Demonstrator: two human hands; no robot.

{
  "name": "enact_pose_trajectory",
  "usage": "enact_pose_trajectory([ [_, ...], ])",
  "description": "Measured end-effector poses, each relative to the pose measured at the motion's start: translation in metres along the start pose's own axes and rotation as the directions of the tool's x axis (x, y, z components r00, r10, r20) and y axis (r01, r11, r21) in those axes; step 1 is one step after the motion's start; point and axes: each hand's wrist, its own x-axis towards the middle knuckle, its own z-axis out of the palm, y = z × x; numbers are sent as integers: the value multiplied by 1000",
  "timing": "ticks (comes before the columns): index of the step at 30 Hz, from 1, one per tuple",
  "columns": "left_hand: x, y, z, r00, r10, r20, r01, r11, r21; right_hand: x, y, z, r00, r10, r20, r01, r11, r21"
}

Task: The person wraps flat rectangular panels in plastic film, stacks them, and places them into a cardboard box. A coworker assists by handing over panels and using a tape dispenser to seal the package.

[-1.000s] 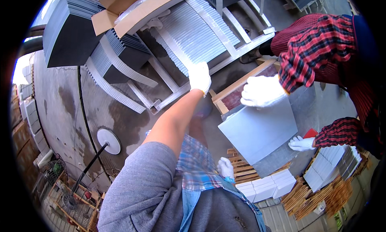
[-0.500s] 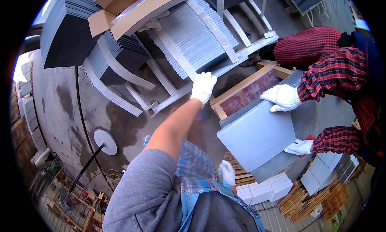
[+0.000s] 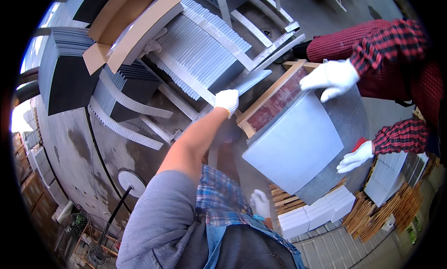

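Note:
My left hand (image 3: 226,102), in a white knit glove, is closed at the front corner of a tight row of grey tiles (image 3: 200,47) standing on edge. Its fingers wrap the end of a pale grey tile (image 3: 252,81) that slants out beside the row. My right hand (image 3: 260,203), also gloved, hangs low by my apron (image 3: 223,194) with its fingers loosely extended and holds nothing. To the right, a large pale tile (image 3: 295,138) lies flat on a dark slab on a wooden stand. A co-worker's gloved hands (image 3: 329,79) hover around that tile, fingers spread.
An open cardboard box (image 3: 144,34) sits over the tile row's far left. Dark tile stacks (image 3: 67,68) and edge strips (image 3: 128,99) stand at left. A round white disc base (image 3: 132,183) with a black pole is on the floor. White blocks (image 3: 316,211) and wood slats (image 3: 377,217) lie lower right.
A tile now slants out by my left hand, which has moved slightly left. The co-worker's hands have come away from the flat tile. My right hand stays low.

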Motion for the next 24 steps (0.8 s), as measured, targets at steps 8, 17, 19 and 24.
enact_pose_trajectory([
  [8, -105, -2, -110, 991, -7, 132, 25, 991, -132, 17, 33, -5, 997, -71, -3, 71, 995, 67],
  [17, -261, 20, -297, 930, -301, 210, 362, 840, -403, 3, -53, 66, 852, -389, 350, 453, 884, -119],
  [19, -291, 18, -327, 929, -333, 163, 370, 808, -459, -15, -98, 97, 737, -582, 343, 665, 713, -221],
  [24, -352, 19, -390, 927, -376, 14, 302, 721, -624, 15, -150, 187, 784, -393, 480, 183, 886, 426],
])
